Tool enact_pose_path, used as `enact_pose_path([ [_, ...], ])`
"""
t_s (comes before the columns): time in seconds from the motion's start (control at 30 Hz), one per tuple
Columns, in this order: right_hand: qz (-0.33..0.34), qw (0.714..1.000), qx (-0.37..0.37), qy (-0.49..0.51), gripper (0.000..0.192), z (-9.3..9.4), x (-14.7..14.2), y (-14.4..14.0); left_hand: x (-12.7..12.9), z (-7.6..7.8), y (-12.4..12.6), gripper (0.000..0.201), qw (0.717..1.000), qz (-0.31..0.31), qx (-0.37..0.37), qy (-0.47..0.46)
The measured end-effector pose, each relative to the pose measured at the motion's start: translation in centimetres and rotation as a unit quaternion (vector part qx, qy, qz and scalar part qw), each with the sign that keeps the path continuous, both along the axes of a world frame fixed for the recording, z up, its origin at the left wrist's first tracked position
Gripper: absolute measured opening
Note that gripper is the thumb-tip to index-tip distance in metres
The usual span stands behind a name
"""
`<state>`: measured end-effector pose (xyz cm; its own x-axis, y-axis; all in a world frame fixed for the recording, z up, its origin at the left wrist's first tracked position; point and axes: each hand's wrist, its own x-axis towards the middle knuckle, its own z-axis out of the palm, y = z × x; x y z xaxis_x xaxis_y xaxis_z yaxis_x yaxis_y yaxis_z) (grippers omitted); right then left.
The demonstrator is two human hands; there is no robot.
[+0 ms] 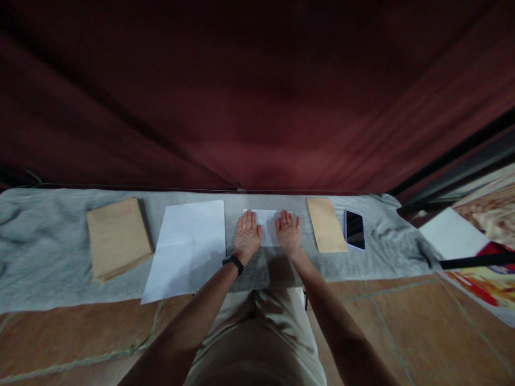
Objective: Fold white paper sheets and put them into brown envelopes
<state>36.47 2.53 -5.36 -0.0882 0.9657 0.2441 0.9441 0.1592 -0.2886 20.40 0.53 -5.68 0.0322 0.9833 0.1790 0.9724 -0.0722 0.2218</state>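
Note:
My left hand (247, 234) and my right hand (288, 231) lie flat, palms down, side by side on a small folded white paper (267, 221) on a grey cloth (48, 252). Fingers are spread and point away from me. A black band sits on my left wrist. To the left lies a larger white sheet (187, 247), and further left a stack of brown envelopes (116, 237). To the right lies a single brown envelope (325, 224), with a dark phone (354, 229) beside it.
A dark red curtain (257, 96) hangs behind the cloth. The floor is brown tile (402, 321). At the right edge are a white sheet (450, 233), a black bar (478, 261) and colourful printed material (483, 281).

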Motion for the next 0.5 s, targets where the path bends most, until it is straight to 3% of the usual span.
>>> enact_pose_path([
  [0.13,0.077,0.997,-0.004,0.026,0.054,-0.1,-3.6,0.2,-0.1,0.1,0.0,0.061,1.0,-0.001,-0.007,-0.001],
  [0.23,0.096,0.995,-0.001,0.021,0.052,-0.6,-4.8,-0.3,-0.1,0.3,-0.2,0.06,1.0,-0.005,-0.025,0.004],
  [0.5,0.104,0.995,0.006,-0.01,0.053,-1.1,-2.7,-0.4,0.2,0.4,-0.2,0.062,1.0,-0.001,-0.03,-0.007],
])
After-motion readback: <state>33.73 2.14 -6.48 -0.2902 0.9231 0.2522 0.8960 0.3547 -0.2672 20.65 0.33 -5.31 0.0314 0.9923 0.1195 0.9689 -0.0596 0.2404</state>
